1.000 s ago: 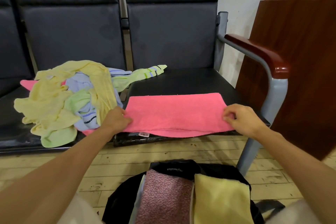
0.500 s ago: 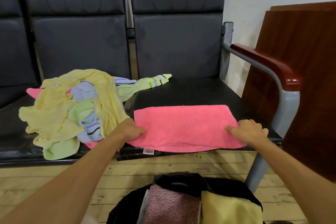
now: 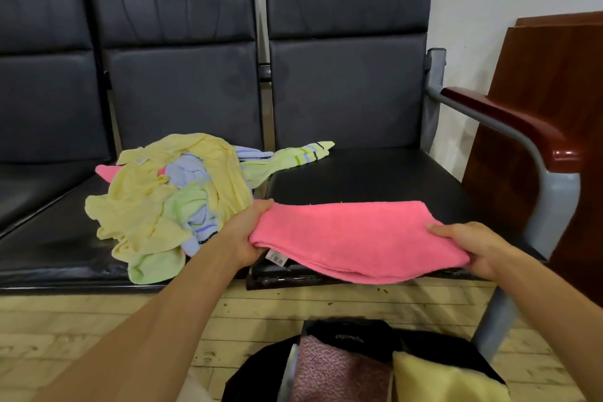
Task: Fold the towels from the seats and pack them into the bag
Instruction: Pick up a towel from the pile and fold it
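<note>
Two hands, one pink towel (image 3: 355, 235), held over the front edge of the right seat (image 3: 359, 173).

Its left end is gripped by the left hand (image 3: 248, 235) and its right end by the right hand (image 3: 470, 246), the cloth sagging between them with a tag (image 3: 277, 258) hanging below. Unfolded towels (image 3: 169, 202) are heaped on the middle seat. Folded towels are seen in the black bag (image 3: 352, 336) on the floor.

- The pink towel (image 3: 355, 237), lying flat on the seat (image 3: 365, 173) a moment ago, is now sagging between both hands, lifted off the cushion.
- The left hand (image 3: 246, 235) is now gripping its left end instead of pressing it down.
- The right hand (image 3: 470, 246) is pinching the right end, raised.
</note>
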The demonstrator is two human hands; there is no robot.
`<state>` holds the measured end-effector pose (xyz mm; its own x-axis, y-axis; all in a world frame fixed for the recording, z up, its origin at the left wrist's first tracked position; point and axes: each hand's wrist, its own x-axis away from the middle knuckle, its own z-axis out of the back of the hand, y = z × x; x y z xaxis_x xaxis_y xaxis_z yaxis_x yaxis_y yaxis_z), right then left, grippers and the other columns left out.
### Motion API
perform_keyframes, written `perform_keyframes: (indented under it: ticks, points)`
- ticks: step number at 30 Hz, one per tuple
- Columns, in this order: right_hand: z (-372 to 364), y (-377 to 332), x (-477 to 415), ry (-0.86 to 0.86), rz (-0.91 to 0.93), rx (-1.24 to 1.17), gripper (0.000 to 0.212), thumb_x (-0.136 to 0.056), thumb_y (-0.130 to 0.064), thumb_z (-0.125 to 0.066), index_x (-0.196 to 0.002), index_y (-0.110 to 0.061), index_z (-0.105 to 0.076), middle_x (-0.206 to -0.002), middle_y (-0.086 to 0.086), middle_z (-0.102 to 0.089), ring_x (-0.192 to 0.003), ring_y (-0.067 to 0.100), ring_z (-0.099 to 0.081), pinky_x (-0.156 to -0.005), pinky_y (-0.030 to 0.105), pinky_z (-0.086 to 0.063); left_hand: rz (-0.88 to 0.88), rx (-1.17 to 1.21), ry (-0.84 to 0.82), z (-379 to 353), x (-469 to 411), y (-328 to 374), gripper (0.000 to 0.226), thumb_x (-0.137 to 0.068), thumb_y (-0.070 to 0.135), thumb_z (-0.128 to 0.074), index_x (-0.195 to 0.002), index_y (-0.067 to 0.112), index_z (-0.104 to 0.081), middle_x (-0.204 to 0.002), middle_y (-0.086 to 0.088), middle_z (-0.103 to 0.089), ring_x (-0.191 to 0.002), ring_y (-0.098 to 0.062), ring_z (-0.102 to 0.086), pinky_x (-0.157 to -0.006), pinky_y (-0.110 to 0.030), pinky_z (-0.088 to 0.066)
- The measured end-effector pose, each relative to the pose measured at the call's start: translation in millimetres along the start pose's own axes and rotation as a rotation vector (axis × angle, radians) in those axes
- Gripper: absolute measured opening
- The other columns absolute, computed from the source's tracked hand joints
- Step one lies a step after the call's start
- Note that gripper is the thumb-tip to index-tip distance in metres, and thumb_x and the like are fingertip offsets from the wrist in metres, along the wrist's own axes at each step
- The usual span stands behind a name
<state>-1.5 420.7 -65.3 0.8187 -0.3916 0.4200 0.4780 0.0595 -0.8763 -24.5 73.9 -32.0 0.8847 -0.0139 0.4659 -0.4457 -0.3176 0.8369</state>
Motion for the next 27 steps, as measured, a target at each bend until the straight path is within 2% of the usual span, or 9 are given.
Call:
perform_keyframes:
  ticks: [6,10,13,17,21,22,24,26,27]
  points:
    - [-9.3,2.4,-6.3,-0.021,0.048,-0.029,0.040,-0.093,-0.028,-0.062,-0.122,-0.004,-0.049,-0.102,0.015,-0.061,-0.085,0.027,-0.061,-0.063,0.036,-0.049,-0.121,-0.071,0.046,-17.8,3.3,-1.3,0.028,-0.095,0.023,-0.057,-0.118,0.006,-0.054,-0.088,-0.008,-0.062,-0.071,-0.018,-0.060,-0.046,-0.025,-0.050]
    - [-10.0,5.0,-10.0,-0.016,0.022,-0.025,0.043,-0.090,-0.031,-0.065,-0.125,-0.010,-0.050,-0.116,0.015,-0.058,-0.102,0.032,-0.059,-0.091,0.050,-0.051,-0.199,-0.162,0.056,-43.0,2.2,2.7,0.031,-0.096,0.020,-0.052,-0.125,0.008,-0.050,-0.096,-0.011,-0.064,-0.075,-0.021,-0.062,-0.051,-0.027,-0.050]
    - [-9.3,5.0,-11.9,-0.032,0.000,-0.049,0.043,-0.089,-0.031,-0.067,-0.125,-0.011,-0.053,-0.117,0.013,-0.059,-0.103,0.033,-0.060,-0.094,0.051,-0.050,-0.177,-0.197,0.055,-73.2,-2.2,1.8,0.028,-0.096,0.021,-0.051,-0.120,0.007,-0.051,-0.105,-0.016,-0.064,-0.078,-0.026,-0.063,-0.058,-0.031,-0.049]
    - [-8.6,5.4,-14.0,-0.039,-0.016,-0.120,0.030,-0.094,-0.030,-0.059,-0.119,-0.012,-0.054,-0.113,0.012,-0.061,-0.103,0.031,-0.059,-0.094,0.046,-0.050,-0.185,-0.246,-0.019,-121.9,-4.9,-3.8,0.016,-0.095,0.021,-0.052,-0.106,0.010,-0.056,-0.096,-0.013,-0.063,-0.080,-0.026,-0.061,-0.072,-0.035,-0.052]
    - [-8.0,5.7,-18.0,-0.045,-0.038,-0.201,0.028,-0.096,-0.035,-0.054,-0.106,-0.011,-0.064,-0.102,0.011,-0.069,-0.097,0.029,-0.064,-0.088,0.041,-0.051,-0.204,-0.428,-0.058,-164.8,-7.4,-24.2,0.029,-0.083,0.037,-0.058,-0.103,0.016,-0.064,-0.107,-0.015,-0.065,-0.095,-0.030,-0.063,-0.089,-0.042,-0.052]
    - [-7.8,6.1,-19.3,-0.046,-0.049,-0.210,0.028,-0.097,-0.037,-0.052,-0.102,-0.012,-0.064,-0.099,0.012,-0.069,-0.095,0.029,-0.064,-0.085,0.040,-0.051,-0.216,-0.493,-0.047,-173.5,-9.9,-32.6,0.030,-0.078,0.044,-0.060,-0.094,0.019,-0.065,-0.106,-0.014,-0.065,-0.096,-0.029,-0.063,-0.091,-0.041,-0.051]
    - [-6.8,7.2,-20.6,-0.049,-0.053,-0.224,0.033,-0.099,-0.041,-0.046,-0.099,-0.013,-0.063,-0.100,0.013,-0.069,-0.096,0.030,-0.064,-0.088,0.041,-0.051,-0.262,-0.626,-0.057,-191.4,-4.6,-51.7,0.033,-0.083,0.053,-0.057,-0.087,0.021,-0.066,-0.095,-0.006,-0.065,-0.090,-0.023,-0.062,-0.090,-0.033,-0.049]
    - [-5.7,8.3,-21.4,-0.046,-0.041,-0.218,0.037,-0.100,-0.044,-0.043,-0.101,-0.013,-0.064,-0.107,0.014,-0.069,-0.101,0.032,-0.065,-0.096,0.046,-0.050,-0.275,-0.690,-0.109,-206.9,-4.7,-72.3,0.041,-0.092,0.053,-0.050,-0.101,0.017,-0.067,-0.095,-0.002,-0.065,-0.092,-0.023,-0.061,-0.087,-0.031,-0.048]
    - [-4.9,7.9,-19.7,-0.042,-0.035,-0.214,0.039,-0.100,-0.046,-0.042,-0.101,-0.014,-0.064,-0.110,0.014,-0.069,-0.102,0.032,-0.065,-0.097,0.047,-0.050,-0.260,-0.715,-0.136,-213.7,-3.1,-81.0,0.041,-0.095,0.046,-0.048,-0.105,0.011,-0.067,-0.094,-0.004,-0.064,-0.089,-0.024,-0.061,-0.081,-0.031,-0.049]
